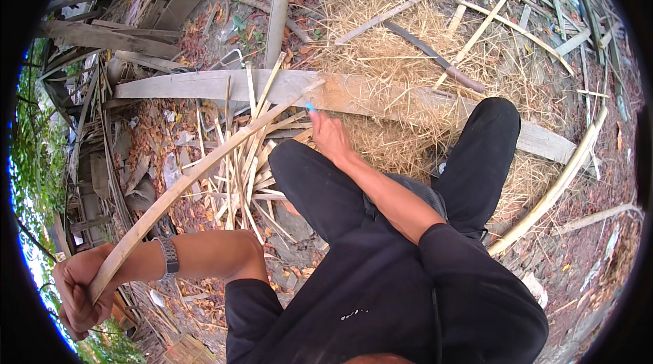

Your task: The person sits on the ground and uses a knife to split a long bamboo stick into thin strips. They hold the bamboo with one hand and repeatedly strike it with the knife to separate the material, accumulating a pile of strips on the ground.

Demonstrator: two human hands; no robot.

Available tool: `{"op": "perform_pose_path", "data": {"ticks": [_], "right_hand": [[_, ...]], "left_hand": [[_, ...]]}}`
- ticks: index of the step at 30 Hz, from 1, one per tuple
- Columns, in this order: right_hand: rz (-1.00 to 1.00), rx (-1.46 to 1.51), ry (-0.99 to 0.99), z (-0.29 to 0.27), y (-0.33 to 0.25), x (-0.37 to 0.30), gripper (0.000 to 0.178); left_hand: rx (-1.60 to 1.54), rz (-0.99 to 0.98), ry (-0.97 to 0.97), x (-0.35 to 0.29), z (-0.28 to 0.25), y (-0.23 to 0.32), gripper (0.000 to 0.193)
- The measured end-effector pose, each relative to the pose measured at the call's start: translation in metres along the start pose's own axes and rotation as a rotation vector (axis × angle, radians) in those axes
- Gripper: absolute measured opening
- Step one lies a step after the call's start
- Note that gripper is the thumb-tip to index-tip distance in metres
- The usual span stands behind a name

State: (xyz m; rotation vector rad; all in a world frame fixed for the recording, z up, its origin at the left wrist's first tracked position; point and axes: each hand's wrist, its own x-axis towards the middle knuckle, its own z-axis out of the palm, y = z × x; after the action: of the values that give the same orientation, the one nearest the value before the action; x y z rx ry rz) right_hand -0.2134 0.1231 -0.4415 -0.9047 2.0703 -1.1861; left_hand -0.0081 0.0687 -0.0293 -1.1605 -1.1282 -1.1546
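- Strip of wood (204, 166) runs slantwise from lower left of the frame to upper centre, where its end is over the long plank (183, 86).
- Left hand (85, 289), at lower left, has its grip closed around this strip.
- Right hand (331, 138) is near the upper end; a blue piece (311, 107) shows at its fingertip, and I cannot tell the state of its grip.
- Thin sticks (250, 177) lie left of centre.
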Motion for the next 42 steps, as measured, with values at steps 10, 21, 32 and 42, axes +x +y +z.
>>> {"op": "perform_pose_path", "data": {"ticks": [10,21,32,42], "right_hand": [[0.251,-0.028,-0.068,0.006,0.023,0.035,0.06],[0.348,-0.178,-0.103,0.014,0.085,0.033,0.059],[-0.304,0.173,-0.481,-0.139,-0.135,-0.062,0.056],[-0.425,0.005,-0.447,-0.153,-0.161,-0.093,0.048]], "left_hand": [[0.084,0.007,0.006,0.003,-0.01,0.014,0.019],[0.355,-0.002,0.073,0.005,-0.006,0.008,0.019],[-0.462,-0.22,-0.168,-0.002,0.011,-0.045,0.016],[-0.759,-0.342,-0.338,-0.005,0.029,-0.065,0.014]]}}
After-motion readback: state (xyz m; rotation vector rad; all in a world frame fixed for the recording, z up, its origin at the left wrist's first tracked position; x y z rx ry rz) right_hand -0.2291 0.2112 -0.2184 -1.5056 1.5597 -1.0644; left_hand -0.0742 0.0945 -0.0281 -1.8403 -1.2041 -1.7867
